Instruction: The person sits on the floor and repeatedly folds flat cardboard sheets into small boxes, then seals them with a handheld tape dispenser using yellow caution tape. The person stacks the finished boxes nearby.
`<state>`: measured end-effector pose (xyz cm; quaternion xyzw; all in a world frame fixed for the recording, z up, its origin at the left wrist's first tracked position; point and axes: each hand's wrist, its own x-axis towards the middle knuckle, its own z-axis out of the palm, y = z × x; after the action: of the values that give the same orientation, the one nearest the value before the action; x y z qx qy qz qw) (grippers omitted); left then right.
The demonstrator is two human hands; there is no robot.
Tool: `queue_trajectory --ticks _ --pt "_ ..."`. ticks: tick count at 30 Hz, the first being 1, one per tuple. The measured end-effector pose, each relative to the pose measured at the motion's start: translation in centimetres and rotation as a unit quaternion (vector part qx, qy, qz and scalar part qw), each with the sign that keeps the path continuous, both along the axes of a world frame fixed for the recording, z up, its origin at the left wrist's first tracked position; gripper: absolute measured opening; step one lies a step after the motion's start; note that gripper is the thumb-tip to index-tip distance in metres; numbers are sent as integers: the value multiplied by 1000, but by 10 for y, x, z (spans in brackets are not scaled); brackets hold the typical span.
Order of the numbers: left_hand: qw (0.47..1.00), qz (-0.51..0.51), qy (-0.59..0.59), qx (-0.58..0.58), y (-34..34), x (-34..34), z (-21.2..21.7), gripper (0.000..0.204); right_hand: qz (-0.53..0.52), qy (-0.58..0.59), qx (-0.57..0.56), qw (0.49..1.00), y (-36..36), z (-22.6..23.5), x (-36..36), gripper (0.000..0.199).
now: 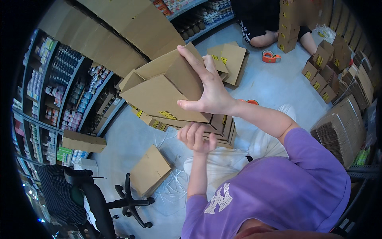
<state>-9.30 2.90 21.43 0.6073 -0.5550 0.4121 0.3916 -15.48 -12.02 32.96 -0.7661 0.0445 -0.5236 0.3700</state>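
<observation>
A brown cardboard box (153, 97) with yellow-and-black marks is held up in front of me, tilted, its flaps standing open at the left end. My right hand (213, 85) grips its right end, the thumb on the near face and the fingers spread along the upper side. Just under the box's lower edge is my left hand (197, 137), its fingers curled closed; what they hold, if anything, is hidden. Behind that hand, several similar boxes (229, 135) are stacked, partly covered by the held one.
Flattened cardboard (151, 169) lies by an office chair (131, 203) and loose plastic straps (173, 191). An orange tape dispenser (271, 57) is on the floor near another person's leg (264, 39). Small boxes (320, 77) and a strapped cardboard bundle (340, 127) stand right. Stocked shelves (71, 87) line the left.
</observation>
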Motion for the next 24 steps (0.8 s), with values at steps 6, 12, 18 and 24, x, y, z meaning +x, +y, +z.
queue_trajectory --ticks 6,12,18,24 --pt "989 35 140 12 -12 -25 13 46 -48 2 30 998 -2 3 4 111" --pt "975 -38 219 21 -1 -21 0 22 -18 -78 9 997 10 -11 5 114" --pt "975 -43 216 -27 3 -30 -10 23 -34 -40 20 998 29 -12 4 114" --pt "991 -33 128 -26 20 -12 -27 22 64 -19 -77 995 26 -40 -11 105"
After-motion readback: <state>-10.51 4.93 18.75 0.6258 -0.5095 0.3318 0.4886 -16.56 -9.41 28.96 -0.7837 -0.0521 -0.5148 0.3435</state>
